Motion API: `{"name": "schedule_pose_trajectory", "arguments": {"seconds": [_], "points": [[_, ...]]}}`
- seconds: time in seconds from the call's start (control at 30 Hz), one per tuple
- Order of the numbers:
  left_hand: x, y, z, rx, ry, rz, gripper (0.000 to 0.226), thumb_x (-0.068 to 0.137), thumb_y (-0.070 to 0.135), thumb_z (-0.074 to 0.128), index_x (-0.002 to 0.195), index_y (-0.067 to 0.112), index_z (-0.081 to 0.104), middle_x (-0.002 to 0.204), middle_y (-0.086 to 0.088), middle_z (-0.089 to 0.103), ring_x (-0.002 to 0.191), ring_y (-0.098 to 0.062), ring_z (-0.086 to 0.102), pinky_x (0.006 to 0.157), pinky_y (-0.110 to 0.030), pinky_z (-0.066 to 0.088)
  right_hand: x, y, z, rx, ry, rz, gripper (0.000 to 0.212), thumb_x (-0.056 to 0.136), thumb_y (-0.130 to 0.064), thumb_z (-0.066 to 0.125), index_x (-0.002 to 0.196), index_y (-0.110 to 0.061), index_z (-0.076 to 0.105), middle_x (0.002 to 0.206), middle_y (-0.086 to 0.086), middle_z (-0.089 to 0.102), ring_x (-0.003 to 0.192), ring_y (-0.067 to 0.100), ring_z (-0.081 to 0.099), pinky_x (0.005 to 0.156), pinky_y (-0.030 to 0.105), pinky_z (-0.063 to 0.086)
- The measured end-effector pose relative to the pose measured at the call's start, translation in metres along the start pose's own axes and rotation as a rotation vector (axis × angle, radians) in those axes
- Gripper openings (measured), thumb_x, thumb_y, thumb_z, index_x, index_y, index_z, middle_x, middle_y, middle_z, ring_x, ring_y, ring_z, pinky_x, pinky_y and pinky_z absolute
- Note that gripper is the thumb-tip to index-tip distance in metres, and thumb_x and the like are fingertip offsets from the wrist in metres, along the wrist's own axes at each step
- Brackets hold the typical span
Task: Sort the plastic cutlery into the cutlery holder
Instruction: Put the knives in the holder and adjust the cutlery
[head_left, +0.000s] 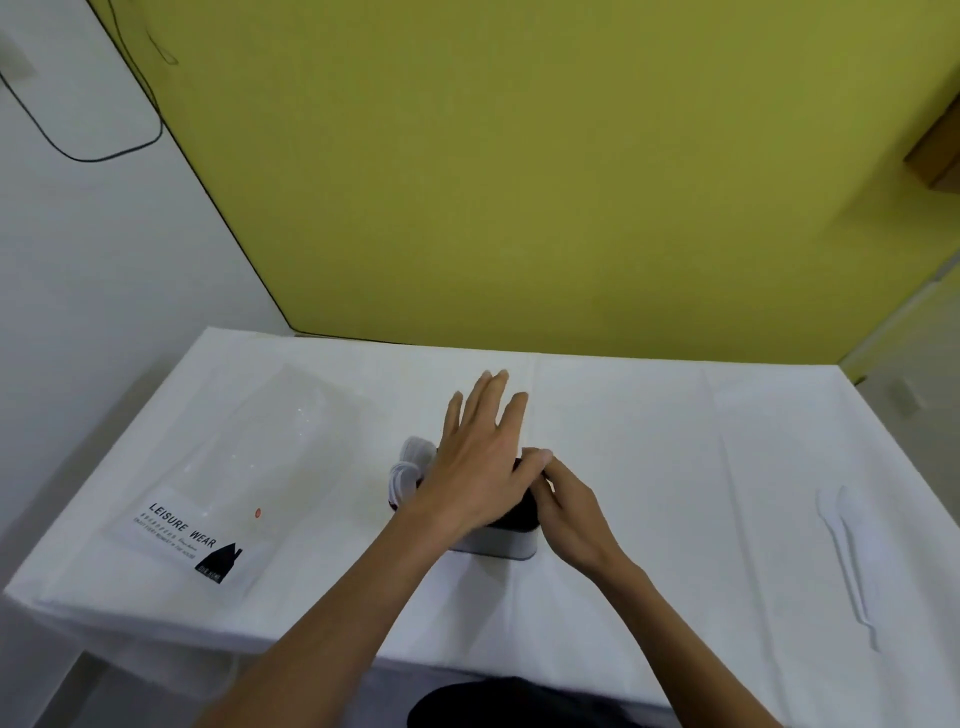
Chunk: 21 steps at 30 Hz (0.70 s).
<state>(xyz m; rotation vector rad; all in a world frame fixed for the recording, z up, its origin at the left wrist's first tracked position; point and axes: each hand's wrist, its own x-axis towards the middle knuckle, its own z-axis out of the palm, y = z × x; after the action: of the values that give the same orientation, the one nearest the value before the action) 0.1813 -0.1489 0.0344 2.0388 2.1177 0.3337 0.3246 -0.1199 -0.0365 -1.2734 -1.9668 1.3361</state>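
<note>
White cloth covers the surface (649, 467) in the head view, the only view supplied.

The cutlery holder (501, 546) stands upright near the middle of the surface. It has a pale grey lower body and a dark upper part, and both hands hide most of it. A bundle of white plastic cutlery (410, 465) stands in the holder's left end, its tops showing just left of the left hand. The compartments cannot be made out.

The left hand (478, 462) lies across the top of the holder. Its fingers are straight and spread, pointing away from the person, and its thumb reaches towards the holder's right end. It grips nothing that can be seen.

The right hand (574, 501) is at the right end of the holder, with its fingers curled in against the dark upper part and close to the left thumb. Whether it pinches a piece of cutlery or only touches the rim cannot be told, because the fingertips are hidden.

Loose cutlery (852, 551), white and long-handled, lies flat near the right edge of the surface, well apart from the holder. The number of pieces is unclear against the cloth.

A clear plastic bag (223, 467) printed "LEISURE WEAR" lies flat on the left part of the surface. A yellow-green wall (519, 182) stands behind, and a black cable (78, 150) hangs on the white wall to the left.
</note>
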Motion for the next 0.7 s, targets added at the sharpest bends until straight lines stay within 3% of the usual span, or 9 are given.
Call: {"name": "schedule_pose_trajectory", "arguments": {"seconds": [0.13,0.27,0.37,0.43,0.6,0.7], "points": [[0.025,0.038,0.020,-0.064,-0.038,0.115,0.054,0.105,0.036,0.042,0.150,0.007,0.037,0.167,-0.012,0.011,0.155,-0.025,-0.002,0.125,-0.046,0.002,-0.007,0.008,-0.026,0.034,0.083,0.107,0.033,0.108,-0.027,0.032,0.090,-0.044,0.056,0.090,-0.027,0.064,0.090,-0.008,0.062,0.074,0.011,0.044],[0.051,0.065,0.051,-0.087,-0.131,0.156,0.053,0.105,0.036,0.041,0.150,0.008,0.038,0.166,-0.011,0.016,0.155,-0.024,0.001,0.125,-0.043,0.005,-0.013,0.044,-0.064,0.064,0.209,0.203,0.031,0.105,-0.024,0.035,0.111,-0.027,0.066,0.107,-0.017,0.069,0.099,0.001,0.063,0.078,0.019,0.045],[0.063,0.088,0.076,-0.169,-0.216,0.145,0.053,0.105,0.035,0.044,0.151,0.010,0.039,0.165,-0.009,0.021,0.154,-0.022,0.009,0.124,-0.037,0.010,-0.024,0.074,-0.099,0.119,0.368,0.345,0.033,0.102,-0.020,0.039,0.124,-0.024,0.064,0.123,-0.012,0.066,0.115,0.009,0.059,0.091,0.025,0.046],[0.065,0.105,0.093,-0.231,-0.283,0.115,0.051,0.104,0.035,0.046,0.150,0.012,0.041,0.163,-0.006,0.026,0.152,-0.020,0.017,0.122,-0.033,0.015,-0.033,0.089,-0.121,0.120,0.497,0.441,0.034,0.099,-0.018,0.044,0.127,-0.021,0.064,0.128,-0.005,0.064,0.116,0.014,0.058,0.097,0.031,0.047],[0.066,0.148,0.136,-0.301,-0.465,0.129,0.046,0.103,0.033,0.050,0.143,0.012,0.049,0.155,-0.005,0.040,0.144,-0.019,0.036,0.116,-0.029,0.028,-0.072,0.138,-0.183,-0.077,0.825,0.620,0.042,0.092,-0.012,0.057,0.133,-0.007,0.057,0.132,0.016,0.058,0.111,0.029,0.059,0.091,0.037,0.049],[0.067,0.161,0.151,-0.338,-0.521,0.101,0.043,0.102,0.033,0.051,0.140,0.014,0.053,0.149,-0.004,0.047,0.138,-0.019,0.043,0.111,-0.029,0.036,-0.094,0.165,-0.199,-0.232,0.778,0.763,0.045,0.093,-0.021,0.061,0.133,-0.006,0.047,0.126,0.020,0.051,0.107,0.037,0.055,0.084,0.043,0.048]]}}
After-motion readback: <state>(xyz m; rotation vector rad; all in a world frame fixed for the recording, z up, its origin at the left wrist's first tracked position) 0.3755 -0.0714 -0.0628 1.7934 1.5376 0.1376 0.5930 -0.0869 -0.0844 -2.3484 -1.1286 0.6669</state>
